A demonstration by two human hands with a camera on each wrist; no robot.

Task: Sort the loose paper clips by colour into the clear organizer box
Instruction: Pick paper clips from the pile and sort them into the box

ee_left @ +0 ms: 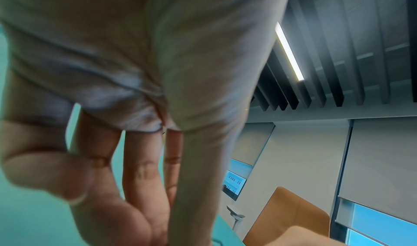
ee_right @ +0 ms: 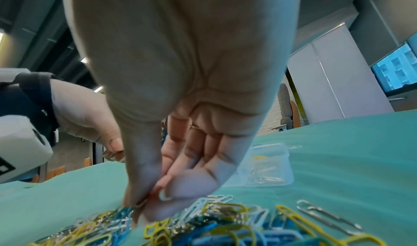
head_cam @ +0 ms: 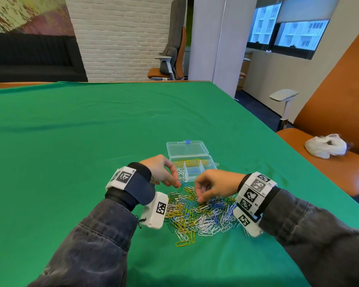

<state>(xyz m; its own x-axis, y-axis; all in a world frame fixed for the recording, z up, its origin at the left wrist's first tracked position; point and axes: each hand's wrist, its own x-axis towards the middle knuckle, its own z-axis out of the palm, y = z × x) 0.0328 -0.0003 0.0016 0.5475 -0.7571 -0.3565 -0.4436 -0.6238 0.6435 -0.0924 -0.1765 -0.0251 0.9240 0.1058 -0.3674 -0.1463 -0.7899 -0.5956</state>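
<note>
1. My right hand [head_cam: 212, 186] is down in the far edge of the loose paper clips [head_cam: 199, 214], thumb and forefinger pinched together at the pile. The right wrist view shows the fingertips [ee_right: 144, 201] closing on a blue clip, though blur keeps me from being sure it is one clip.
2. My left hand [head_cam: 162, 170] hovers just beside it, fingers curled toward the bench [head_cam: 71, 131] near a dark clip. I cannot tell whether it holds anything; its wrist view is smeared.
3. The clear organizer box [head_cam: 192, 164] sits just beyond both hands, lid [head_cam: 186, 148] folded back. Yellow clips fill the far compartment, silver ones the one nearest my left hand.
4. To do this pick well, I judge I should lift slowly and shake free any tangled neighbours, then drop into the matching compartment only.
5. The box's near compartments are partly hidden behind my hands, so their contents are unclear. The pile's right edge is covered by my right wrist band [head_cam: 255, 191].
</note>
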